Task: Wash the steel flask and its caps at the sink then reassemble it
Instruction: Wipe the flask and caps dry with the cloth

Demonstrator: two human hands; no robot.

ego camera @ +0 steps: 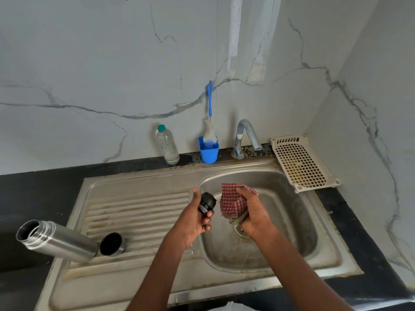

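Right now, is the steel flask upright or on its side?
On its side. The steel flask lies across the drainboard edge, uncapped threaded mouth pointing left.

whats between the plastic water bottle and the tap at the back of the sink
In the head view, a blue cup holding a blue-handled bottle brush stands between the water bottle and the tap.

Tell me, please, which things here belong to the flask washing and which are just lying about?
Job: steel flask, cup cap, black stopper in left hand, checked cloth in right hand, sink, tap.
Lying about: plastic bottle, bottle brush, blue holder, cream tray.
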